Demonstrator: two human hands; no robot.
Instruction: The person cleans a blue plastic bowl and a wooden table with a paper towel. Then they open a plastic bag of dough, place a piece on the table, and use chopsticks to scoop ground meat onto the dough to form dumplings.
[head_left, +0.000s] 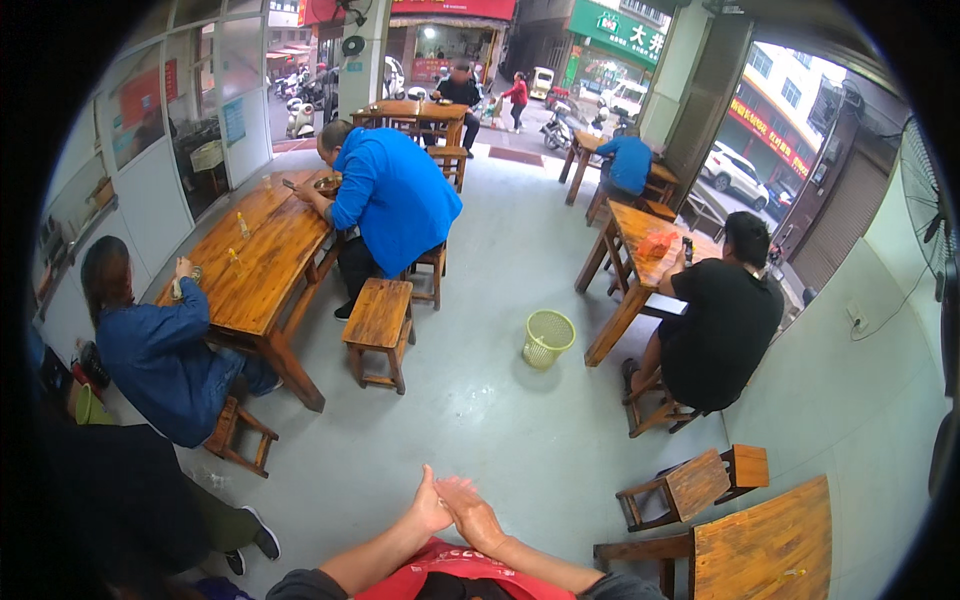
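My left hand (433, 502) and my right hand (471, 512) meet palm to palm at the bottom centre, in front of a red apron (465, 566) that bears writing. Which hand lies on which side is hard to tell where the wrists seem to cross. The fingers of one hand are blurred. No object shows between the palms. Both forearms are bare below dark, pushed-up sleeves. Beyond the hands stretches a pale grey floor, with a green plastic wastebasket (550, 340) standing on it.
Left, two seated people eat at a long wooden table (262, 277), beside a wooden stool (379, 315). Right, a person in black sits at another table (637, 232). Nearer are a tilted stool (697, 484) and a table corner (765, 540). Someone's legs and shoes (262, 532) stand lower left.
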